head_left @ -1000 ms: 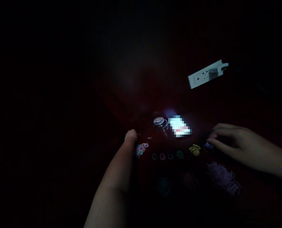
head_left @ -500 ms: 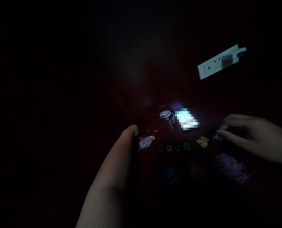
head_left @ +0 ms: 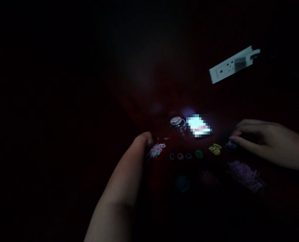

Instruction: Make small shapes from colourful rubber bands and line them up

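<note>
My left hand (head_left: pixel 144 138) reaches to the left edge of a small heap of mixed coloured elastic bands (head_left: pixel 157 150). Its fingers bend downward, mostly hidden in the dark. My right hand (head_left: pixel 264 137) has its thumb and fingertips pinched together over a small group of purple elastic bands (head_left: pixel 230 146); whatever is between the tips is hidden. To the left of that group lie yellow bands (head_left: pixel 215 150), green bands (head_left: pixel 199 154), a blue band (head_left: pixel 188 156), a pink band (head_left: pixel 180 156) and a dim greenish-yellow band (head_left: pixel 172 156) in a row.
Behind the row stand a lidded jar (head_left: pixel 177 122) and a lit phone (head_left: pixel 199 126). A white power strip (head_left: pixel 231 65) lies at the far right. Nearer me are a purple heap of bands (head_left: pixel 245 175), a dim red heap (head_left: pixel 209 179) and a dim teal heap (head_left: pixel 182 183).
My left hand has shifted slightly right, closer over the edge of the mixed heap. My right hand stays nearly in place over the purple bands. The view has shifted a little.
</note>
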